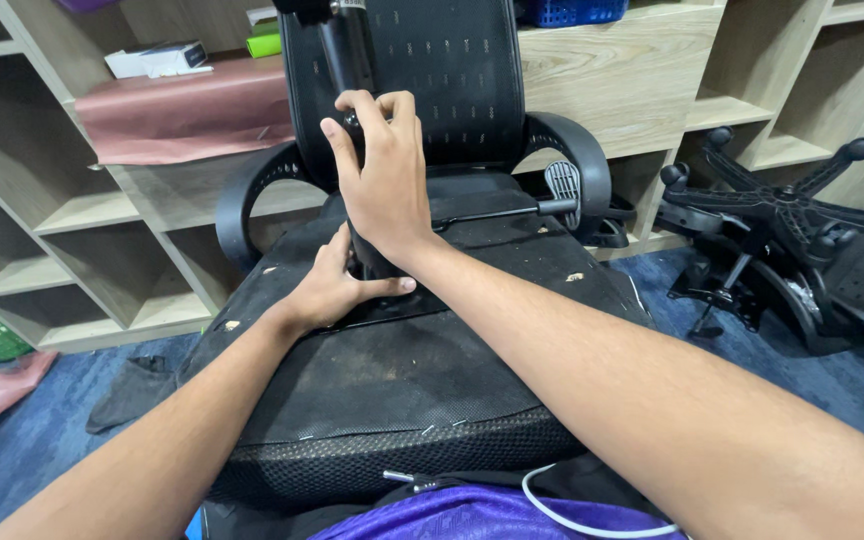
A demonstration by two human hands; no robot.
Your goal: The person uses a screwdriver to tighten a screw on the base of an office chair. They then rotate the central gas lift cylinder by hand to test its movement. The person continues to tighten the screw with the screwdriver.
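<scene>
Gripping the black gas cylinder, right hand fingers clamped; left hand fingers wrapped round its base.

Workshop or storeroom for office chair assembly or repair. An upturned chair is laid on the blue carpet, underside up. A detached star base with castors is seen at the right beside other chair parts. The walls are lined with plain wooden shelving, mostly bare, with boxes and a blue basket stored on top.
</scene>
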